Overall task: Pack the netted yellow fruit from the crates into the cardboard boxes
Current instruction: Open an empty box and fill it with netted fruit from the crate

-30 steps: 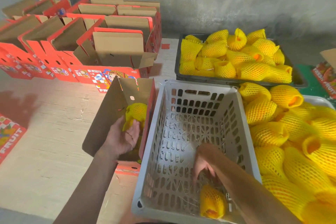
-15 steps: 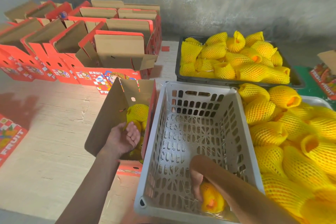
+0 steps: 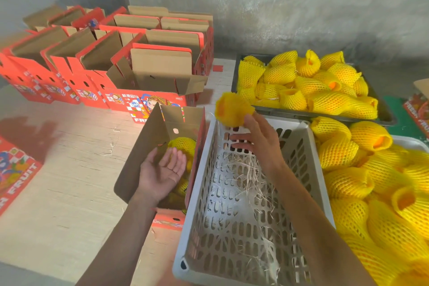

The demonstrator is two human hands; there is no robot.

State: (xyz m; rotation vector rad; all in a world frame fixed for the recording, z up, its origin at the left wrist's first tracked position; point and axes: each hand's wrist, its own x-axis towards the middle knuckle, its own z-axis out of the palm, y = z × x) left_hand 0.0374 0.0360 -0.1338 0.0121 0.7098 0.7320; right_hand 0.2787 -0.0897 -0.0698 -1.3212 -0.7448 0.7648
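- Crates of netted fruit [image 3: 308, 86] stood full at your right; the white crate [image 3: 243, 204] before you had just given up its last one.
- Box [image 3: 162, 137] beside it was part-filled.
- Right hand [image 3: 257, 139] had lifted that fruit [image 3: 232, 109] at its fingertips, above the crate's far rim.
- Left hand [image 3: 162, 169] lay open, palm up, over the box.

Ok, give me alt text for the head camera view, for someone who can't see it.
A right hand holds a netted yellow fruit above an empty grey crate, while the open left hand waits over a part-filled cardboard box. More netted fruit fills crates to the right.
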